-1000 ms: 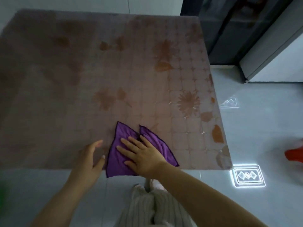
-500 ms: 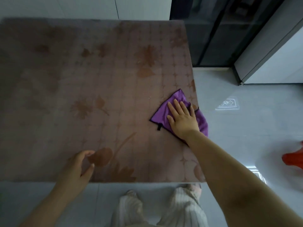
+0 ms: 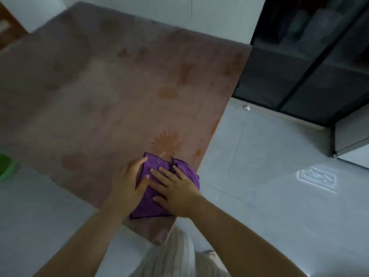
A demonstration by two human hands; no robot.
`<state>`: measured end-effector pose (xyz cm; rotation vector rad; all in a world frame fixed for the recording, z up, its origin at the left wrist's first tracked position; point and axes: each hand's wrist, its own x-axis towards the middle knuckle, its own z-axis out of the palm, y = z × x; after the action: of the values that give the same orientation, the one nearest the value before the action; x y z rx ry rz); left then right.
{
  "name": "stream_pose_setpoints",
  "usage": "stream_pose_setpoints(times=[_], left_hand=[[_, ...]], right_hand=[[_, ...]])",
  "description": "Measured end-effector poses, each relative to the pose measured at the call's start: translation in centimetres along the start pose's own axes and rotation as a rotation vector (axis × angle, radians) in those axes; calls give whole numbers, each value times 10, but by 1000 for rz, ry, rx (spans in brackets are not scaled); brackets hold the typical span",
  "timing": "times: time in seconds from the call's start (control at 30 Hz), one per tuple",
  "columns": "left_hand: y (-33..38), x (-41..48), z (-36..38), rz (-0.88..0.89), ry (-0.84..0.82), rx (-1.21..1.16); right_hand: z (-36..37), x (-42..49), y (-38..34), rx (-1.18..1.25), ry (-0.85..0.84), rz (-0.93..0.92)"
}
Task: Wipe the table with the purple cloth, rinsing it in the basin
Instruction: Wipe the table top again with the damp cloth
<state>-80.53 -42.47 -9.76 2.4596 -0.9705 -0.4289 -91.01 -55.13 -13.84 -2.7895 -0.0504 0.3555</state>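
Note:
The purple cloth [image 3: 152, 166] lies folded on the table [image 3: 95, 108], near its front right corner. The table has a brownish top patterned with leaves and flowers. My right hand [image 3: 175, 191] presses flat on the cloth with its fingers spread. My left hand [image 3: 127, 181] rests on the cloth's left edge, its thumb lying on the fabric. Part of the cloth is hidden under both hands. A green basin [image 3: 7, 163] shows at the left edge of the view, only partly in frame.
A dark glass cabinet [image 3: 307, 62] stands to the right of the table, with a pale grey tiled floor [image 3: 269, 176] in front of it. My striped trousers [image 3: 175, 258] show below the table corner. A white wall runs behind the table.
My right hand has slid the cloth back from the right edge to the front right corner. My left hand has moved from the bare tabletop onto the cloth. The view has tilted.

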Motion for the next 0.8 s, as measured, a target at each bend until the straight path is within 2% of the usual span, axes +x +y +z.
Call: stream_pose_setpoints(times=[0.17,0.37,0.47,0.6,0.67,0.8], left_hand=[[-12,-30,-9,-258,144,48],[-9,-18,23,-395,216,73],[4,15,45,-387,235,93],[24,68,54,-381,236,113],[31,98,49,-415,245,92],[42,149,35,-440,258,103]], right_hand=[[-22,25,51,-89,23,-13],[-36,66,80,-57,36,27],[-25,54,74,-107,63,-140],[-27,44,91,-82,-26,-413],[-40,54,119,-80,-24,-391],[-80,92,209,-151,83,-159]])
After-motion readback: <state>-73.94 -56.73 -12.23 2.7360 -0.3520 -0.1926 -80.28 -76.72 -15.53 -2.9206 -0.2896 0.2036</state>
